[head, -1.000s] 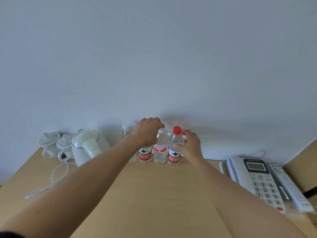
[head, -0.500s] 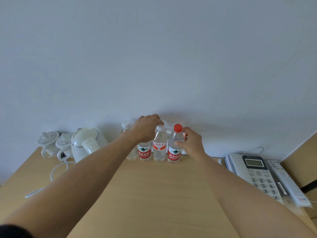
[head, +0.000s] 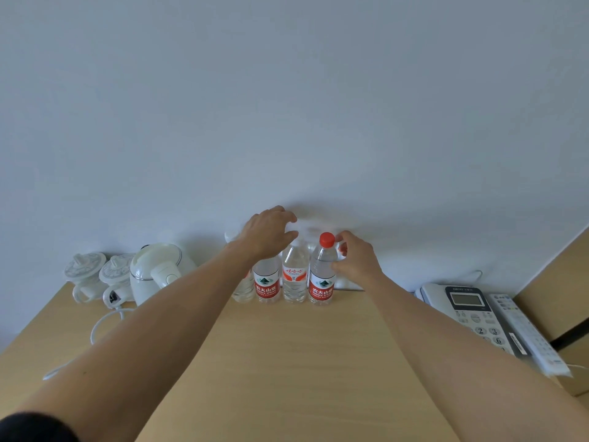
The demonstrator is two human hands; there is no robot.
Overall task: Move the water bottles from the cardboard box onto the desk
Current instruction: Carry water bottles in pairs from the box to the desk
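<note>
Several clear water bottles stand upright in a row at the back of the wooden desk (head: 287, 362), against the wall. From the left they are a partly hidden bottle (head: 242, 288), a red-label bottle (head: 266, 285), a white-cap bottle (head: 294, 275) and a red-cap bottle (head: 322, 279). My left hand (head: 271, 232) hovers over the top of the red-label bottle with loosely curled fingers and hides its cap. My right hand (head: 357, 260) is just right of the red-cap bottle. Its thumb is at the bottle's shoulder and its fingers are loosened off the neck.
A white kettle (head: 159, 269) with a cord and two lidded white cups (head: 84, 271) stand at the back left. A desk phone (head: 468, 307) and a remote (head: 526, 336) lie at the right. A tan cardboard-like panel (head: 561, 282) rises at the right edge.
Both hands have eased up slightly from the bottles. The right hand's fingers, wrapped round the red-cap bottle before, have loosened. The bottles stay in their row.
</note>
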